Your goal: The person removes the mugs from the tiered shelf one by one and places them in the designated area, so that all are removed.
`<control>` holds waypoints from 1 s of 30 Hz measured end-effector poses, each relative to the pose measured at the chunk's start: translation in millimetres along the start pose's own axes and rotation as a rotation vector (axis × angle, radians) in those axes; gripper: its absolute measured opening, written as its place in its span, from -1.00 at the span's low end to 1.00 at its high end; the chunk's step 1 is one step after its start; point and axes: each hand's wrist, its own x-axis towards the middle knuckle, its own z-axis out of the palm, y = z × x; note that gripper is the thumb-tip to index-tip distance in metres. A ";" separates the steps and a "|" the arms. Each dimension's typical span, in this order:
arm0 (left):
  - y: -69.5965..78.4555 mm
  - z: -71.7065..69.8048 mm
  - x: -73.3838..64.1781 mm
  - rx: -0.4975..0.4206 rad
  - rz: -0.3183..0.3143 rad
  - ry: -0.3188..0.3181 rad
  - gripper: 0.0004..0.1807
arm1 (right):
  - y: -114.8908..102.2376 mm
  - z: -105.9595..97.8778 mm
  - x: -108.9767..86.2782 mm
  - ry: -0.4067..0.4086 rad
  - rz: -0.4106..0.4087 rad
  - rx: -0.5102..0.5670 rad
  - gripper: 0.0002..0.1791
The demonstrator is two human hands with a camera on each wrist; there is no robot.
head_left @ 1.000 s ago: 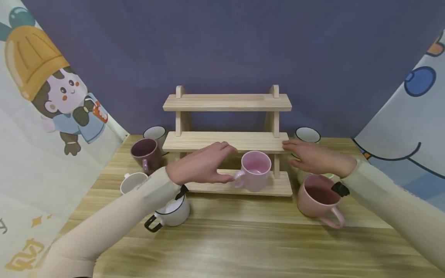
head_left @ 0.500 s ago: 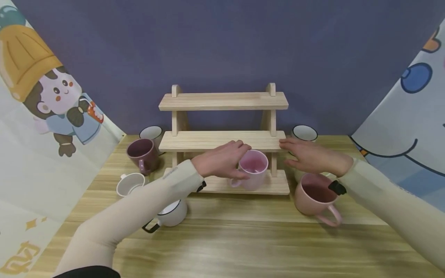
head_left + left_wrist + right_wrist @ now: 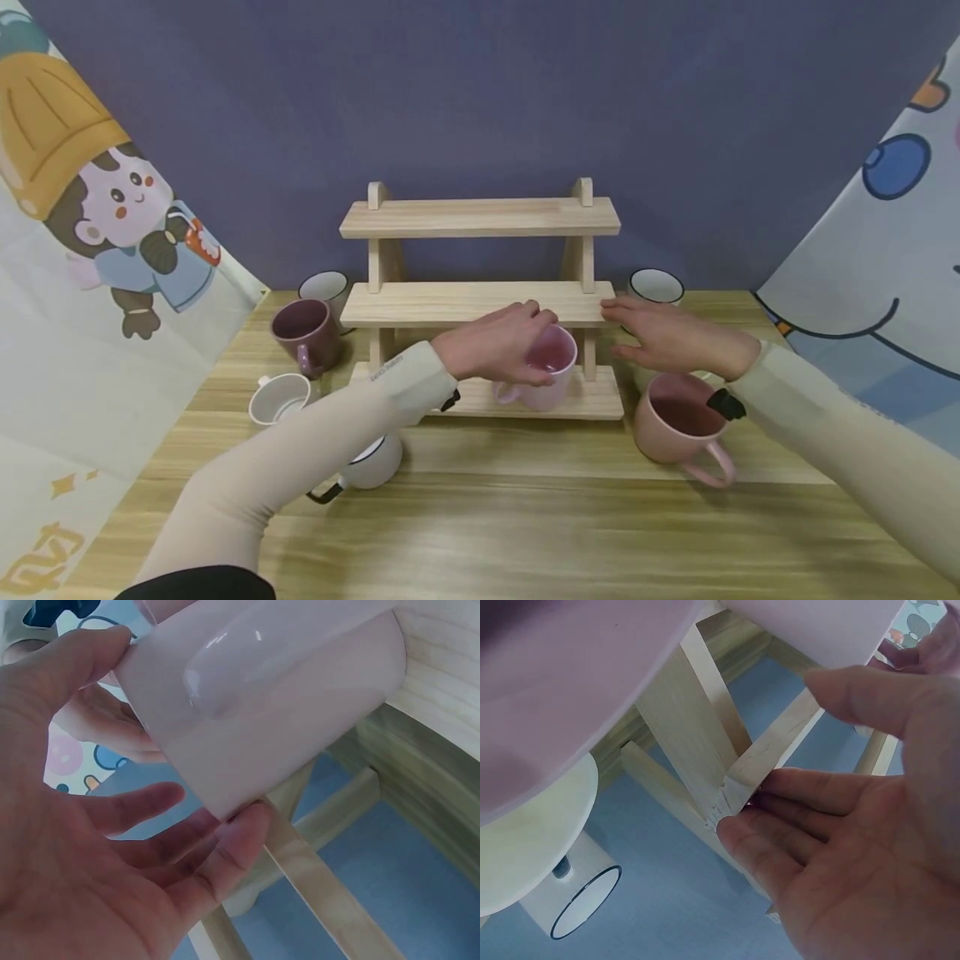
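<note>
A light pink mug (image 3: 551, 393) stands on the lowest board of a three-tier wooden shelf (image 3: 480, 218), its handle toward the left. My left hand (image 3: 495, 343) reaches over it from the left. In the left wrist view the thumb and fingertips span the rim of the pink mug (image 3: 277, 735) and grip it. My right hand (image 3: 667, 333) is at the right end of the middle board (image 3: 465, 305). In the right wrist view, its extended fingertips touch that board's corner, the thumb held apart. A larger pink mug (image 3: 657, 437) stands under the right wrist.
To the left are a purple mug (image 3: 318, 342), a black-rimmed white mug (image 3: 324, 287), a white cup (image 3: 279, 400) and a white mug with black handle (image 3: 381, 467). At right, another black-rimmed mug (image 3: 656, 287) stands behind; a pale mug (image 3: 540, 840) is partly hidden.
My left hand has moved right, from beside the light pink mug's handle to over its rim, and grips it. The right hand stays at the middle board's end. The view has shifted slightly.
</note>
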 end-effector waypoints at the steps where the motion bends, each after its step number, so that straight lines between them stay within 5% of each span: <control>1: 0.0 0.1 0.2 -0.001 -0.002 -0.001 -0.24 | -0.4 -0.1 0.3 -0.001 0.001 0.000 -0.39; 12: -0.2 -6.2 -6.6 -0.036 0.013 0.018 -0.25 | -3.5 -0.3 2.1 0.014 -0.017 0.009 -0.38; 21: 3.9 -26.4 -36.2 -0.017 0.069 0.087 -0.26 | -2.9 -0.4 0.1 0.009 -0.013 0.009 -0.38; 30: 7.6 -14.4 -68.1 -0.060 0.096 0.058 -0.37 | -2.9 -2.1 -1.9 -0.010 -0.001 0.014 -0.36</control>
